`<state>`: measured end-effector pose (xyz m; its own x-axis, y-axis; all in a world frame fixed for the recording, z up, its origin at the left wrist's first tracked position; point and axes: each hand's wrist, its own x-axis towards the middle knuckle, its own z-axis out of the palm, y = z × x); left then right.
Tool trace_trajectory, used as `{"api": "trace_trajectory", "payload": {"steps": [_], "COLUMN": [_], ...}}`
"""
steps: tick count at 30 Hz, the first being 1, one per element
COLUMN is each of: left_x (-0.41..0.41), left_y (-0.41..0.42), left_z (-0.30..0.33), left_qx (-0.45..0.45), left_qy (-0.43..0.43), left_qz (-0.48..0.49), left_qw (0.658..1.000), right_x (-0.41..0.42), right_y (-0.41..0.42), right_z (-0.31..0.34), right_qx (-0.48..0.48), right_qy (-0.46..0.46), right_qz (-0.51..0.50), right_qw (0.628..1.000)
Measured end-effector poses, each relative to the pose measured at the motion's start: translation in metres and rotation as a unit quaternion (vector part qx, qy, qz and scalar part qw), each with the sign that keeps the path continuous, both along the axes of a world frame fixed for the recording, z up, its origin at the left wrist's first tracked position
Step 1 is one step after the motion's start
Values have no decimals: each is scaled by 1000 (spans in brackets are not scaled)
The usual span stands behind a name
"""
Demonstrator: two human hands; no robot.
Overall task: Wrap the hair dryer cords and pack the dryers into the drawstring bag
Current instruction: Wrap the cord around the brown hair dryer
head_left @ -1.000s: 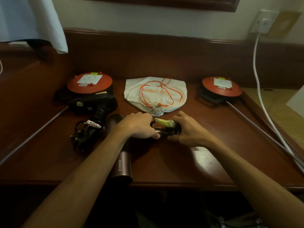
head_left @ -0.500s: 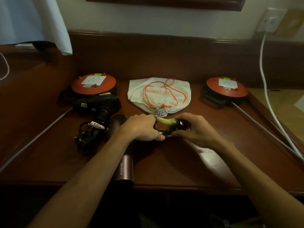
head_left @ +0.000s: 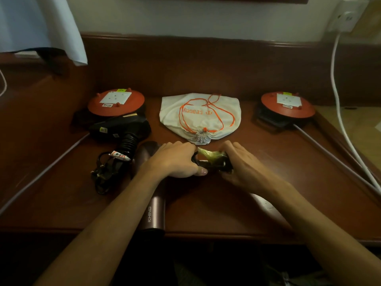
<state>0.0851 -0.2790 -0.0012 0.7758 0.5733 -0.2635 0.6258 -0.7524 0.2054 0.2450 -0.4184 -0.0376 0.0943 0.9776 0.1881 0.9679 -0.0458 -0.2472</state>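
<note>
A maroon hair dryer [head_left: 156, 215] lies on the wooden desk [head_left: 226, 203], its barrel pointing toward me under my left forearm. My left hand [head_left: 177, 162] and my right hand [head_left: 241, 168] both grip its bundled black cord [head_left: 214, 162], which has a yellow-green tie on it. A black hair dryer [head_left: 121, 129] lies at the left with its cord coiled [head_left: 105, 174] beside it. The white drawstring bag [head_left: 200, 116] with orange strings lies closed just behind my hands.
Two red cable reels stand at the back, the left reel [head_left: 115, 102] and the right reel [head_left: 287, 105]. A white cable [head_left: 338, 104] hangs from a wall socket at the right. A white cloth [head_left: 41, 23] hangs at top left.
My hands stay on the cord bundle; the right hand has closed further over its end. The view has shifted slightly.
</note>
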Motion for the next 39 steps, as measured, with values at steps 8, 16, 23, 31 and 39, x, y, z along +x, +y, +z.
{"api": "trace_trajectory", "payload": {"steps": [8,16,23,31,39], "left_x": [1,-1,-2,-1,0], "left_y": [-3,-8,-16,-20,-22], "left_z": [-4,-3,-1,-1,-1], "left_qx": [21,25,24,30,28], "left_qy": [-3,-2,-10,-19,-11], "left_qz": [17,38,55,56,55], "left_qw": [1000,999,998,998,998], "right_x": [22,27,32,22,26], "right_y": [9,18,32,26,13], "right_z": [6,21,35,10,-2], "right_qx": [32,3,-82,-87,45], "right_qy": [-74,48,99,11,-152], "right_qz": [51,56,69,52,99], "right_qw": [995,997,989,995,982]}}
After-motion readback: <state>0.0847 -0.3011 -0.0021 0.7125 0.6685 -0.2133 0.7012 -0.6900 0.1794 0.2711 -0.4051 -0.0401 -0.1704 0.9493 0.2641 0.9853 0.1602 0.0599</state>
